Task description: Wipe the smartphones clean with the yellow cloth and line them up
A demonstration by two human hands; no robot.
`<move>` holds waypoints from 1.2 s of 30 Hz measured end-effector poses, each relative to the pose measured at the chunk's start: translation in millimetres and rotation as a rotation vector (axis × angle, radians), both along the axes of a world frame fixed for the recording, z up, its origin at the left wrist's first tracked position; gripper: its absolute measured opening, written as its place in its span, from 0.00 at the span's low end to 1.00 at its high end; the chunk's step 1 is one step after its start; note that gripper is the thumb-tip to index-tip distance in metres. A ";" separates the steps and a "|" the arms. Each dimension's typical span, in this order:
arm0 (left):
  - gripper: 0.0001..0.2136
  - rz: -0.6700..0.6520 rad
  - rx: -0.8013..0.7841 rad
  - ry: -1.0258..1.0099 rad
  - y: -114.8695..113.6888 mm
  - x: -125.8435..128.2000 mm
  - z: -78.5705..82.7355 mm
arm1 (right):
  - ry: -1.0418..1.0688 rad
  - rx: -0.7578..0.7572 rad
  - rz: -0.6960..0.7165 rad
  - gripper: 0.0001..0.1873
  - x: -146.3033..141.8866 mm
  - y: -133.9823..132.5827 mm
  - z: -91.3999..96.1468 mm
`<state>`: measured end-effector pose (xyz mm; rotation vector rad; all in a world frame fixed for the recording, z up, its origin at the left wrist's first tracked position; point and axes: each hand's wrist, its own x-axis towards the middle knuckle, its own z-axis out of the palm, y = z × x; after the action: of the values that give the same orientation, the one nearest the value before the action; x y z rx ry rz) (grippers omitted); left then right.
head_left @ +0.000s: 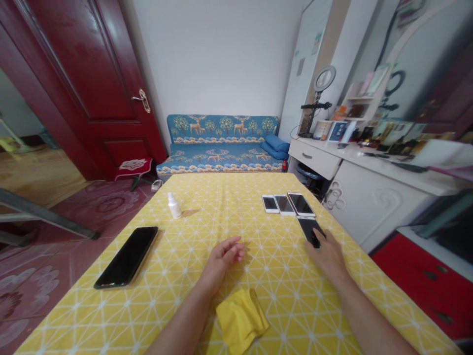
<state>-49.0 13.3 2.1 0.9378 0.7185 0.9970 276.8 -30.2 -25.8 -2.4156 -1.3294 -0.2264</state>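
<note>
My right hand [328,254] grips a smartphone [307,227] with a dark screen by its sides, at the right of the table. The fingers cover its near part. Just beyond it lie three white-framed phones side by side: a small one [270,204], a middle one [284,204] and a larger one [301,204]. My left hand [223,259] rests near the table's middle, fingers loosely curled and apart, with nothing in them. A folded yellow cloth [242,319] lies between my forearms, close to the near edge.
A large black phone [127,258] lies at the table's left, with a white spray bottle [174,207] standing beyond it. The yellow patterned tablecloth [221,197] covers the table. Past it stands a blue sofa [218,152]; a white dresser [384,192] is at the right.
</note>
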 end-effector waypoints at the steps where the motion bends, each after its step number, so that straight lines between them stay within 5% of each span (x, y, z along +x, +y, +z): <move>1: 0.18 0.001 -0.003 0.002 0.0 0.2 0.6 | -0.004 0.010 0.001 0.32 2.1 1.8 0.1; 10: 0.18 -0.011 0.011 0.001 0.6 0.0 -1.3 | -0.012 0.044 -0.004 0.28 10.1 14.9 7.0; 15: 0.18 -0.006 0.006 -0.011 2.4 1.1 -1.3 | 0.003 0.229 0.042 0.29 -2.3 16.0 16.1; 19: 0.17 -0.019 -0.008 -0.060 3.3 1.1 -0.2 | 0.187 0.396 0.348 0.23 -57.4 -0.9 40.9; 22: 0.17 -0.018 -0.006 -0.094 2.8 0.6 0.8 | 0.436 0.039 0.672 0.15 -120.8 -31.5 67.1; 25: 0.17 0.003 -0.004 -0.112 1.6 0.5 1.5 | 0.371 -0.315 0.860 0.27 -174.0 -62.1 84.4; 27: 0.18 0.014 -0.011 -0.109 1.1 0.4 1.1 | 0.327 -0.373 0.932 0.28 -195.9 -70.8 85.7; 31: 0.19 0.076 0.060 -0.005 5.8 -4.9 -0.7 | 0.351 -0.288 0.930 0.11 -216.1 -55.2 71.4; 36: 0.12 0.395 0.386 0.494 23.3 -42.9 12.3 | 0.434 -0.028 0.847 0.08 -222.4 -28.1 50.7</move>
<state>-91.9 36.6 14.4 1.4421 1.1825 1.2942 54.4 -58.3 24.9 -1.5752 -1.9561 0.5083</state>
